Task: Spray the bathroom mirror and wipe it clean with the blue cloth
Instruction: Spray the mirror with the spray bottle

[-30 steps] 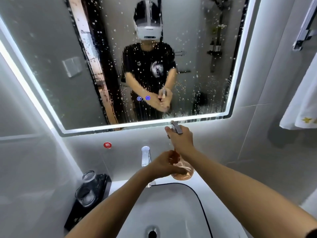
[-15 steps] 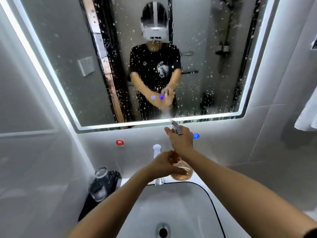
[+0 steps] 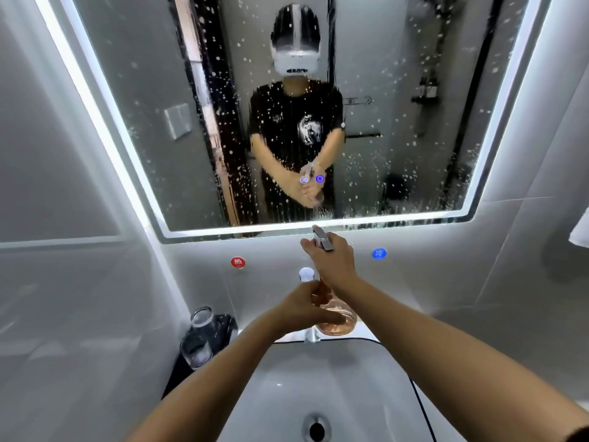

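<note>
Right hand (image 3: 331, 260) grips the spray bottle (image 3: 334, 317) at its trigger neck; left hand (image 3: 306, 306) cups its round glassy base, probably slippery and fragile, below the droplet-speckled mirror (image 3: 143, 100).

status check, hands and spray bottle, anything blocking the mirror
Right hand grips the spray head, left hand holds the spray bottle. Mirror speckled with droplets, unwiped. Blue cloth not in view. Nothing blocking.

mirror (image 3: 134, 90): wall-mounted, lit rim, glass speckled with white droplets, thickest centre and lower right | spray bottle (image 3: 338, 323): clear amber body, grey nozzle toward mirror, upright, held above sink's back edge | blue cloth: apparently out of view
</note>
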`<state>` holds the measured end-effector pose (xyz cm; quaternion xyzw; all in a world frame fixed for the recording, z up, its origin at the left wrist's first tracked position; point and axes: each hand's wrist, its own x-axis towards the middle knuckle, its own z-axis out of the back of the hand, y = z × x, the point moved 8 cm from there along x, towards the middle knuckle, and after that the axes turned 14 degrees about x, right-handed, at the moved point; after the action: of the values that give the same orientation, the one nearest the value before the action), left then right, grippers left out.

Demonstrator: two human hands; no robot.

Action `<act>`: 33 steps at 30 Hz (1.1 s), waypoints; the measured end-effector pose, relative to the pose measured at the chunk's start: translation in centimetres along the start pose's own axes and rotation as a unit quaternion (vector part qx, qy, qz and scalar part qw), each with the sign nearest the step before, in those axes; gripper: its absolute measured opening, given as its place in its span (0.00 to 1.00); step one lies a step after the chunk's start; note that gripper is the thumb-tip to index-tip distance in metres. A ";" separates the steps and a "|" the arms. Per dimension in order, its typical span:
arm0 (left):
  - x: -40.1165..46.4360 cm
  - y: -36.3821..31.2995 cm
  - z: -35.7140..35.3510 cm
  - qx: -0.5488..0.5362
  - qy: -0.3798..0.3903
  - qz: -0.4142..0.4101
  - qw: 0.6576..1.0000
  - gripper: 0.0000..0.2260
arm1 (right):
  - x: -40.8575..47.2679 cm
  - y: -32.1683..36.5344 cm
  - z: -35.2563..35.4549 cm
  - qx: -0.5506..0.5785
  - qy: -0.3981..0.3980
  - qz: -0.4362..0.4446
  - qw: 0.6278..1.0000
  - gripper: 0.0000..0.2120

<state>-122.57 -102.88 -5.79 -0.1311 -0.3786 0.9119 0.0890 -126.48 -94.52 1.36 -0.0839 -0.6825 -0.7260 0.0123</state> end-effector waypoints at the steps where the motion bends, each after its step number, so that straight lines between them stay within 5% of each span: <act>1: -0.1 0.3 0.2 0.005 -0.003 0.001 1.000 0.26 | -0.1 0.0 -0.4 0.001 0.002 0.001 1.000 0.13; 13: -1.6 2.6 2.1 -0.012 -0.004 0.001 1.000 0.32 | -0.9 -0.1 -3.4 -0.033 -0.039 -0.014 0.999 0.17; 21: -2.3 4.1 2.9 -0.019 0.002 -0.008 1.000 0.21 | -1.4 -0.2 -5.5 -0.014 0.006 -0.011 1.000 0.13; 33: -3.5 6.7 4.9 -0.039 -0.004 -0.007 0.999 0.25 | -1.9 -0.1 -9.5 -0.043 0.004 0.011 0.999 0.14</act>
<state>-121.20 -111.70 -6.62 -0.1277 -0.4156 0.8961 0.0888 -125.65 -104.13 0.48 -0.0887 -0.6498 -0.7547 0.0195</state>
